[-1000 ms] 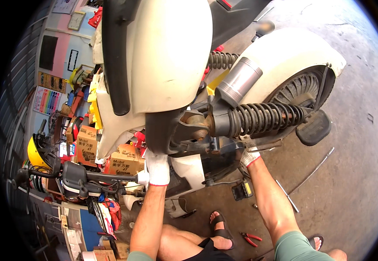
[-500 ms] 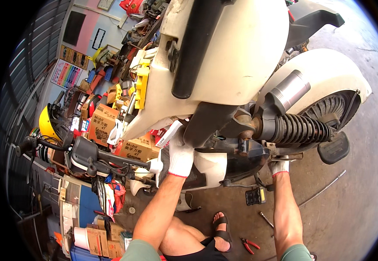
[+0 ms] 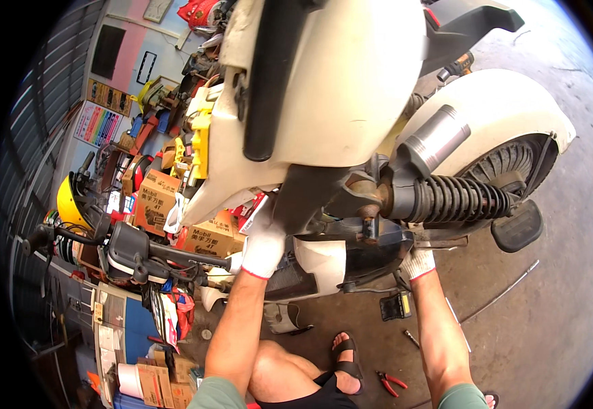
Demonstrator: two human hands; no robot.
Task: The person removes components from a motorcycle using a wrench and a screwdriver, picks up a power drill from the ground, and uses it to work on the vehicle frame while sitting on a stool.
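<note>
A white electric scooter or motorbike with a pale body [image 3: 351, 88] fills the upper middle, leaning over in front of me. My left hand [image 3: 264, 251], in a white knit glove with a red cuff, is against the dark frame piece [image 3: 305, 198]; its fingers are hidden behind that piece and blurred. My right hand [image 3: 419, 262], gloved the same way, reaches in below a metal bracket [image 3: 441, 239] beside the black coil-spring shock absorber [image 3: 463, 199]. Its fingers are mostly out of sight under the bike. A black pedal [image 3: 396, 307] hangs close to the right wrist.
On the floor lie red-handled pliers [image 3: 390, 384] and a long metal bar [image 3: 501, 292]. Left of the bike stand cardboard boxes [image 3: 155, 200], a yellow helmet [image 3: 73, 201] and a handlebar [image 3: 187, 255]. A power drill [image 3: 456, 67] rests beyond the rear wheel [image 3: 518, 163].
The whole view has shifted, so the bike sits further left in the picture. Both hands stay at about the same parts. The right forearm has moved left, baring a thin metal rod beside it.
</note>
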